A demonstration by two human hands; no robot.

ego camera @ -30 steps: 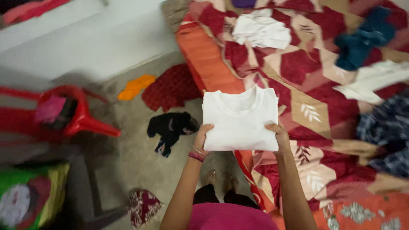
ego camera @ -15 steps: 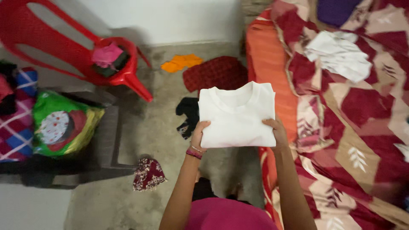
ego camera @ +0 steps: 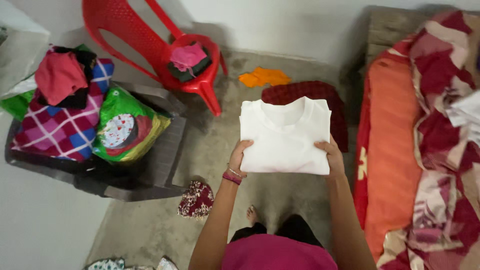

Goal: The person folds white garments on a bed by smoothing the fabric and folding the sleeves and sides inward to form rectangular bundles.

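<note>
Holding the folded white shirt (ego camera: 285, 136) flat above concrete floor (ego camera: 150, 225): left hand (ego camera: 239, 156) & right hand (ego camera: 330, 156) grip its lower corners. View has swung left since a sec ago (bed now mostly out), shirt unchanged. Left of shirt: grey chair (ego camera: 150, 170) w/ cushions, red chair (ego camera: 170, 60); right: orange mattress (ego camera: 390, 150).
</note>
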